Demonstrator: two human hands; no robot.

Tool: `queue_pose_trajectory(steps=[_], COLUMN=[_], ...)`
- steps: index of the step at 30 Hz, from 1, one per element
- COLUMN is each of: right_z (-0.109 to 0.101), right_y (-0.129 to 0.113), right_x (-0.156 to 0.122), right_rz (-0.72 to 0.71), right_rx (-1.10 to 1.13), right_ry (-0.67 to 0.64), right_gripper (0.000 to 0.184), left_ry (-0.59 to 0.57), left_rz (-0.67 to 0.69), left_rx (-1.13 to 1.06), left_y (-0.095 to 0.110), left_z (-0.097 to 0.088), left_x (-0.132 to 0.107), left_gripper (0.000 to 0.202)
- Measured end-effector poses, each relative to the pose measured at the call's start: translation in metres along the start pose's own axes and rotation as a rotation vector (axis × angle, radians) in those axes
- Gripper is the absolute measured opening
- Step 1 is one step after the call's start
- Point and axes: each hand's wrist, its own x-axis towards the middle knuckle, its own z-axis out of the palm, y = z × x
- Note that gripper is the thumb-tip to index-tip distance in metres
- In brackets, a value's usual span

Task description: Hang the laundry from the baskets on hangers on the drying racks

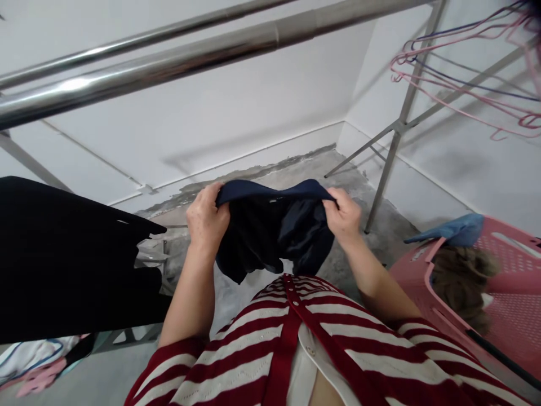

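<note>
A pair of dark navy shorts (306,225) hangs in front of my body, with its waistband stretched between my two hands. My left hand (205,215) is closed around one end of the waistband, thumb toward me. At the other end, my right hand (345,214) pinches the band between thumb and fingers. The waist opening faces up toward me, and a small pale mark shows inside the back. Below, the cloth falls in folds, and two leg parts hang with a gap between them.
Two metal rails (169,70) cross above. Pink and blue hangers (456,84) hang at the upper right, near a metal stand leg (391,158). A pink basket (513,310) holds a brown garment (460,282) and blue cloth (459,230). Black cloth (76,259) spreads at left.
</note>
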Motion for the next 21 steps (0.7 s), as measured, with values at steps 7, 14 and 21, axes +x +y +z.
queue_pose_trajectory(steps=[7, 14, 21], right_z=[-0.029, -0.044, -0.078], right_y=[-0.033, -0.018, 0.000], right_x=[0.020, 0.034, 0.036], right_rz=[-0.127, -0.009, 0.232], right_rx=[-0.251, -0.129, 0.008], right_ry=[0.056, 0.002, -0.270], right_gripper=[0.025, 0.019, 0.020], left_ry=[-0.003, -0.281, -0.715], left_rz=[-0.213, -0.261, -0.333], left_rx=[0.046, -0.465, -0.619], left_y=[-0.026, -0.031, -0.018], left_z=[0.032, 0.025, 0.009], left_x=[-0.036, -0.040, -0.023], left_gripper=[0.037, 0.028, 0.032])
